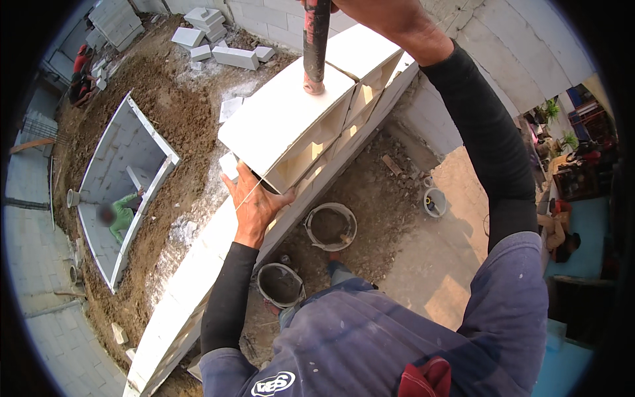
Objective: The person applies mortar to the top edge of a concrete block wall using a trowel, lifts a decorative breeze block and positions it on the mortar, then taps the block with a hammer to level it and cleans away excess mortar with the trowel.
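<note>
A white lightweight concrete block sits on top of the white block wall. My left hand grips its near end, fingers on the left side and thumb on the right. A thin string crosses that hand. At the top edge my right hand is closed around a black and red cylindrical tool, held upright. The tool's lower end meets the block's top face; its upper part is out of view, so its kind cannot be told. Another white block adjoins the far end.
Below the wall stand a bucket of grey mix, a second bucket and a small white pail. Left of the wall, a person in green is inside a white-walled pit. Loose white blocks lie on the soil beyond.
</note>
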Action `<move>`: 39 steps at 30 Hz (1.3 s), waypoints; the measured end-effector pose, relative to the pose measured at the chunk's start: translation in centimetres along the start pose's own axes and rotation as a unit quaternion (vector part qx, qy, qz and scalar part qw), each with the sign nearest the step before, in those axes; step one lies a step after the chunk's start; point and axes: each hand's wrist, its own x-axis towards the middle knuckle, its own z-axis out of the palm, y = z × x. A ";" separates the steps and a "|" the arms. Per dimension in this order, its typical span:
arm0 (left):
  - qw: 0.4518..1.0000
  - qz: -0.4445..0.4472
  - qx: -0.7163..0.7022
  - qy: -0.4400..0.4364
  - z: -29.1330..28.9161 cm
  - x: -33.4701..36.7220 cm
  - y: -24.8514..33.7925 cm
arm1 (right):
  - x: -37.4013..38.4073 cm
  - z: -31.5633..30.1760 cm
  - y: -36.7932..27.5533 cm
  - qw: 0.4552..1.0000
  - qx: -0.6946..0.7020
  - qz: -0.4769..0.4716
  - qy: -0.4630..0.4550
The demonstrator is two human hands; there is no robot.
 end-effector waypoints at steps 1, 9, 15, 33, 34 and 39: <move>1.000 0.003 0.002 0.000 0.1 0.0 -0.2 | 0.1 -0.1 0.1 1.000 -0.002 -0.001 -0.006; 1.000 0.010 0.012 -0.004 0.0 0.1 -0.7 | -0.9 -0.7 0.2 0.998 -0.014 0.055 -0.004; 1.000 -0.006 0.005 0.003 -0.1 0.2 0.0 | -0.5 -1.0 -0.9 0.995 -0.012 0.095 0.032; 0.996 -0.039 -0.081 -0.016 0.0 0.0 -0.4 | 0.7 4.5 -4.2 0.992 0.016 0.125 0.027; 0.995 -0.042 -0.085 -0.016 -0.1 0.0 -0.4 | 0.7 5.1 -4.4 0.992 0.026 0.118 0.023; 0.995 -0.037 -0.094 -0.024 -0.4 0.1 0.0 | 0.7 6.3 -4.7 0.998 0.028 0.056 -0.007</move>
